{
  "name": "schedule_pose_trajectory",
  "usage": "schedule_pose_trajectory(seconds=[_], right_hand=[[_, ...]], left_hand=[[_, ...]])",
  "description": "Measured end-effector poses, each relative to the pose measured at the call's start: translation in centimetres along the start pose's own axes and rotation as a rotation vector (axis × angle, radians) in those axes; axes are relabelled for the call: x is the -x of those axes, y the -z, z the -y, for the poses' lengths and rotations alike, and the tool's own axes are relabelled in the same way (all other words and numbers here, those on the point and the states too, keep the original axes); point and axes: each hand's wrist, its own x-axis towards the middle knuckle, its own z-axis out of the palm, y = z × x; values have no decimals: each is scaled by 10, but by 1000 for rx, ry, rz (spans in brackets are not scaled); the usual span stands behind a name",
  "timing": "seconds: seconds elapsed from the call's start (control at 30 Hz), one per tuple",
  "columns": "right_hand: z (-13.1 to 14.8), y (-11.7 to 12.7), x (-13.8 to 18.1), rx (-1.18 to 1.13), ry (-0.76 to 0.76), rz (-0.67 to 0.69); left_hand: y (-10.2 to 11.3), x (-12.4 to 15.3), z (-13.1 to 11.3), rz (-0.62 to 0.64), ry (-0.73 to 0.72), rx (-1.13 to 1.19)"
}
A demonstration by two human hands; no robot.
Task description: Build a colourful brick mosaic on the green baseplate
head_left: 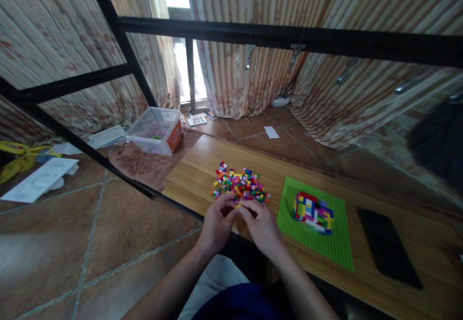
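Note:
My left hand (219, 222) and my right hand (262, 225) meet at the near edge of a pile of small coloured bricks (239, 183). A small yellow brick (238, 206) shows between their fingertips, and both hands are closed on it. The fingers partly cover it, so its full shape is hidden. To the right of my right hand lies a green baseplate (316, 251). A block of multicoloured bricks (313, 212) stands built up on its middle.
The bricks and baseplate lie on a narrow wooden table (195, 165). A dark phone-like slab (389, 247) rests at its right. Beyond its left end stands a clear plastic box (146, 132). A black metal frame (217, 26) crosses in front of the curtains (231, 78).

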Motion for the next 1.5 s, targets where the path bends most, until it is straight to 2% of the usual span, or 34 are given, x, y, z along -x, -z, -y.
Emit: schedule_pose_trajectory(seconds=[0.17, 0.37, 0.5, 0.67, 0.8, 1.03, 1.13, 1.33, 1.5], right_hand=[[-5, -9, 22, 29, -11, -92], [-12, -19, 32, 137, 88, -172], [-18, -10, 6, 290, 109, -171], [-33, 10, -37, 522, 113, -150], [-41, 15, -50, 569, 140, -130], [-31, -8, -44, 501, 227, -199], [-23, -21, -43, 496, 293, -144], [-9, -47, -50, 595, 367, 22], [-5, -56, -56, 644, 364, 39]], left_hand=[[-3, 14, 6, -19, 39, 22], [-5, 15, 16, -38, 121, 53], [3, 2, 15, -58, 51, -127], [26, -15, 9, -115, -55, -432], [39, -19, 12, -147, -139, -537], [41, -21, 21, -104, -238, -533], [48, -17, 20, -113, -252, -497], [68, -16, 18, -270, -191, -540], [68, -27, 13, -170, -181, -571]])
